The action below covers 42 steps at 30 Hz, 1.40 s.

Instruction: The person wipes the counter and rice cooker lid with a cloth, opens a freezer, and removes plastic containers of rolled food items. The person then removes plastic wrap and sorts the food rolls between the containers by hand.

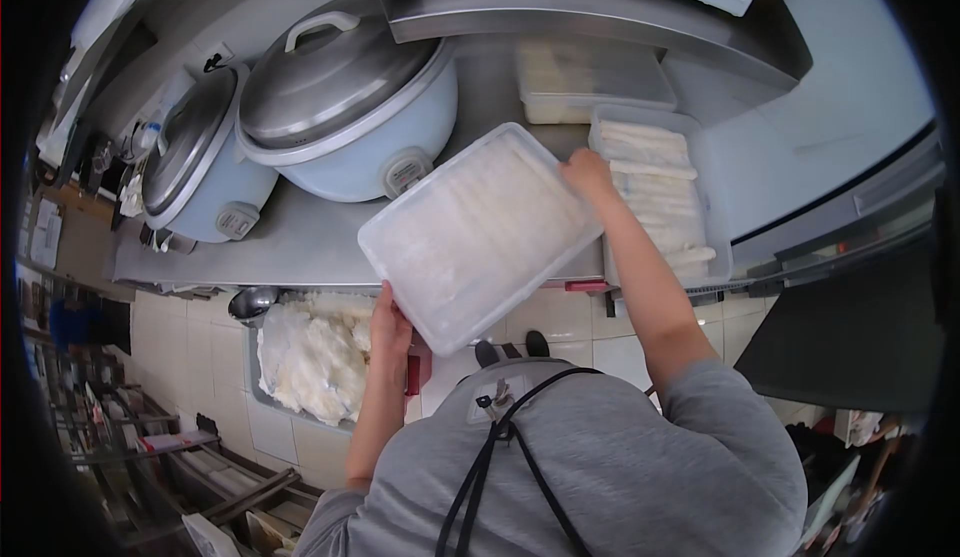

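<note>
Both hands hold a translucent plastic container (480,237) in front of my body, tilted over the counter's front edge. Pale, whitish contents show through it; whether a lid covers it I cannot make out. My left hand (390,325) grips its near left side, and my right hand (588,175) clasps the far right side. Just right of my right hand, an open plastic container (720,217) on the counter holds several long white rolls (652,192). Behind it sits another plastic container (600,75) with pale contents.
Two large rice cookers (345,107) with metal lids stand on the steel counter (310,247) at left. A steel shelf (590,22) overhangs the back. Below the counter, a tub (255,372) holds a white mass (310,357), with a metal scoop (252,303) at its rim.
</note>
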Motion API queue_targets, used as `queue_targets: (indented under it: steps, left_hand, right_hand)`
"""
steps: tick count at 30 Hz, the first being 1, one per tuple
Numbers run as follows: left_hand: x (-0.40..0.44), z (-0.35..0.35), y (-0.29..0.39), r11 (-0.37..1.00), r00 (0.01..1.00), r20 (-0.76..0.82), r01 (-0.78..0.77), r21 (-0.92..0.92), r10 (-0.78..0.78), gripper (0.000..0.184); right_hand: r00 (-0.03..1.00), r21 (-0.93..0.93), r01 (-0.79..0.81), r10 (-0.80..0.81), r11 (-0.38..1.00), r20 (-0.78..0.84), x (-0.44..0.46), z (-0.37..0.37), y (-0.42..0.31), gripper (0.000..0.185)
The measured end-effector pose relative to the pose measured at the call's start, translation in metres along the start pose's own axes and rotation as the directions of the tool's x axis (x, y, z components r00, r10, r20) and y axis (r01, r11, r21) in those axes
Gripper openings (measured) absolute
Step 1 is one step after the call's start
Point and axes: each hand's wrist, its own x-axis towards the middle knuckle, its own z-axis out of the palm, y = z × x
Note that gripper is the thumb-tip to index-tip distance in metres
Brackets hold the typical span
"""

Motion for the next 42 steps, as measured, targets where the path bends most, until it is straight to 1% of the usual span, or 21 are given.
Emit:
queue_targets:
  steps: [2, 3, 5, 6, 8, 9, 11, 12, 14, 19, 21, 22, 23, 30, 32, 35, 36, 37, 38, 40, 42]
  left_hand:
    - [-0.001, 0.006, 0.002, 0.999, 0.999, 0.011, 0.032, 0.018, -0.032, 0.042]
    - [0.0, 0.007, 0.003, 0.998, 0.999, 0.006, 0.052, 0.031, -0.053, 0.042]
    - [0.002, 0.006, 0.004, 0.997, 0.998, 0.015, 0.056, 0.057, -0.057, 0.044]
    - [0.003, 0.006, 0.003, 0.995, 0.998, 0.015, 0.056, 0.081, -0.057, 0.046]
    - [0.001, 0.008, 0.005, 0.994, 0.998, 0.026, 0.06, 0.089, -0.063, 0.046]
    - [0.0, 0.009, 0.005, 0.993, 0.997, 0.034, 0.06, 0.099, -0.064, 0.046]
    - [0.001, 0.004, 0.004, 0.992, 0.997, 0.051, 0.051, 0.111, -0.057, 0.047]
    - [0.003, 0.004, 0.003, 0.992, 0.996, 0.07, 0.039, 0.122, -0.048, 0.047]
    - [0.005, 0.003, 0.004, 0.991, 0.997, 0.068, 0.029, 0.133, -0.038, 0.048]
    - [-0.004, 0.015, 0.008, 0.985, 1.0, 0.02, -0.018, 0.172, 0.015, 0.056]
    - [-0.005, 0.014, 0.011, 0.975, 0.998, 0.059, -0.035, 0.221, 0.023, 0.057]
    - [-0.001, 0.007, 0.012, 0.968, 0.998, 0.064, -0.029, 0.25, 0.013, 0.063]
    - [-0.001, 0.0, 0.01, 0.969, 0.999, 0.044, -0.037, 0.245, 0.027, 0.063]
    - [-0.023, -0.013, 0.01, 0.944, 0.991, -0.126, 0.006, 0.331, 0.038, 0.07]
    - [-0.027, -0.015, 0.012, 0.939, 0.988, -0.139, -0.017, 0.344, 0.069, 0.069]
    - [-0.026, -0.021, 0.016, 0.961, 0.993, -0.095, -0.046, 0.274, 0.074, 0.064]
    - [-0.024, -0.028, 0.018, 0.949, 0.976, -0.164, -0.089, 0.302, 0.144, 0.058]
    - [-0.022, -0.032, 0.02, 0.933, 0.95, -0.229, -0.13, 0.335, 0.214, 0.052]
    - [-0.027, -0.022, 0.026, 0.933, 0.949, -0.229, -0.131, 0.335, 0.215, 0.052]
    - [-0.038, 0.003, 0.038, 0.899, 0.927, -0.213, -0.21, 0.384, 0.308, 0.039]
    - [-0.038, 0.022, 0.045, 0.869, 0.928, -0.155, -0.245, 0.429, 0.338, 0.035]
  right_hand:
    - [0.988, 0.071, -0.068, 0.057, 0.995, 0.146, 0.013, -0.007, 0.004, 0.032]
    - [0.988, 0.067, -0.078, 0.068, 0.995, 0.138, 0.019, -0.009, 0.006, 0.032]
    - [0.956, 0.067, -0.127, 0.104, 0.99, 0.273, 0.028, -0.013, 0.008, 0.037]
    - [0.957, 0.065, -0.13, 0.108, 0.989, 0.27, 0.029, -0.013, 0.012, 0.037]
    - [0.937, 0.5, -0.165, -0.023, 0.85, 0.348, 0.027, -0.02, 0.016, 0.033]
    - [0.937, 0.498, -0.166, -0.022, 0.851, 0.35, 0.028, -0.023, 0.017, 0.033]
    - [0.838, 0.687, -0.178, -0.258, 0.704, 0.482, 0.03, -0.038, 0.016, 0.022]
    - [0.835, 0.687, -0.173, -0.265, 0.706, 0.482, 0.032, -0.046, 0.016, 0.022]
    - [0.808, 0.785, -0.176, -0.368, 0.594, 0.459, 0.019, -0.075, 0.001, 0.017]
    - [0.796, 0.819, -0.139, -0.429, 0.557, 0.427, 0.011, -0.096, -0.014, 0.014]
    - [0.789, 0.827, -0.141, -0.443, 0.544, 0.426, 0.009, -0.099, -0.017, 0.015]
    - [0.806, 0.851, -0.162, -0.431, 0.5, 0.406, 0.006, -0.099, -0.018, 0.016]
    - [0.823, 0.874, -0.179, -0.417, 0.451, 0.384, 0.004, -0.101, -0.02, 0.018]
    - [0.796, 0.85, -0.208, -0.422, 0.483, 0.434, 0.01, -0.114, -0.029, 0.019]
    - [0.762, 0.878, -0.242, -0.479, 0.414, 0.436, 0.015, -0.118, -0.03, 0.022]
    - [0.796, 0.92, -0.191, -0.495, 0.342, 0.349, 0.031, -0.122, -0.02, 0.023]
    - [0.793, 0.918, -0.192, -0.497, 0.346, 0.353, 0.032, -0.128, -0.015, 0.023]
    - [0.816, 0.921, -0.224, -0.455, 0.318, 0.356, 0.029, -0.138, -0.012, 0.025]
    - [0.839, 0.924, -0.253, -0.41, 0.288, 0.358, 0.026, -0.145, -0.007, 0.028]
    - [0.872, 0.927, -0.246, -0.352, 0.283, 0.339, 0.018, -0.152, 0.006, 0.028]
    - [0.904, 0.931, -0.234, -0.29, 0.28, 0.315, 0.004, -0.161, 0.019, 0.028]
